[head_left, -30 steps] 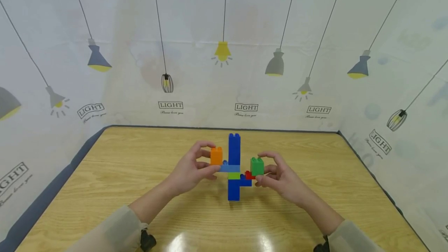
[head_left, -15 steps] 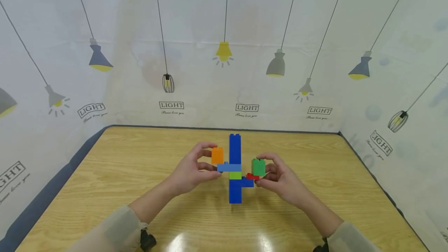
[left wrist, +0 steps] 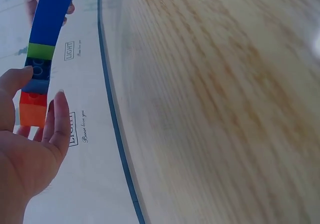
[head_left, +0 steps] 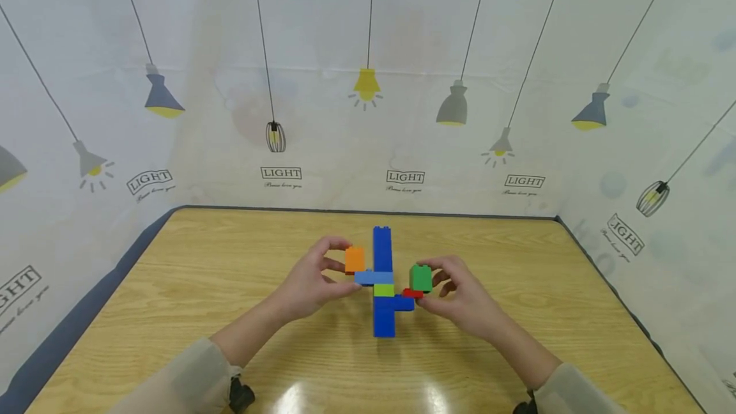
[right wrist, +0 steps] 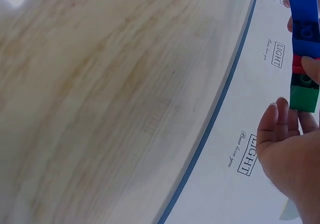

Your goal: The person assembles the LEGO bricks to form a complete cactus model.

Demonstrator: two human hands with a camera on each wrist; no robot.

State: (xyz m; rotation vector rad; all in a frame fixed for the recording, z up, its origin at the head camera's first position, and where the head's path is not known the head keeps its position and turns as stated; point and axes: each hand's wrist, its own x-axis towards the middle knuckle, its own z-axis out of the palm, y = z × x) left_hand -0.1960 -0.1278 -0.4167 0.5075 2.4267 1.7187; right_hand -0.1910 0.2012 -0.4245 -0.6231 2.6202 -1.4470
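Between the two hands is a joined toy-brick build. Its blue upper column (head_left: pixel 382 249) meets a light-blue brick (head_left: pixel 374 278), a lime-green brick (head_left: pixel 383 290) and a lower blue brick (head_left: pixel 384 321). My left hand (head_left: pixel 305 283) pinches the left arm, thumb under the light-blue brick and fingers at the orange brick (head_left: pixel 354 260). On the right, a small blue brick (head_left: pixel 405 303) and red brick (head_left: pixel 413 293) carry the green brick (head_left: pixel 421 278). My right hand (head_left: pixel 468 296) grips that end, thumb by the red brick. Hollow brick undersides (left wrist: pixel 41 69) show in the left wrist view.
A wooden table (head_left: pixel 172 286) spreads beneath the hands, with a dark edge strip (head_left: pixel 368 211) along its back. Behind and beside it hangs a pale wall covering (head_left: pixel 322 37) printed with lamps and lettering.
The build shifts slightly lower in the head view and appears to tip, its upper column looking shorter and its lower brick longer. My left thumb moves from the orange brick's lower corner to beneath the light-blue brick.
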